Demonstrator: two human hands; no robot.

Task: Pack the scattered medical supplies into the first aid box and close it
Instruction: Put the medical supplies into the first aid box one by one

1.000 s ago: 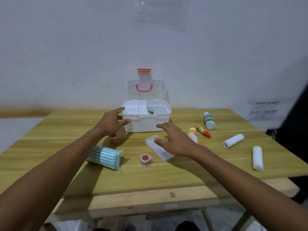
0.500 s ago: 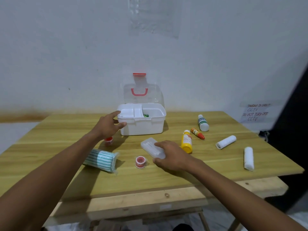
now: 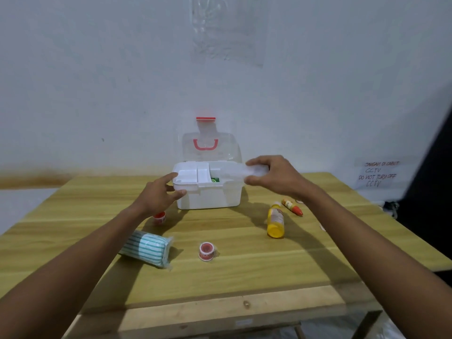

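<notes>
Around open box [image 3: 209, 195] — yellow bottle [image 3: 276, 220], tape roll [image 3: 206, 251], striped pack [image 3: 146, 248].

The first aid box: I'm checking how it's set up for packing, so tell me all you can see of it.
The first aid box is white plastic and stands at the far middle of the wooden table. Its clear lid, with a red handle and latch, stands open upright. A white tray insert fills the left part; something green shows beside it. The left hand touches its left front corner; the right hand holds a clear case over its right rim.
</notes>
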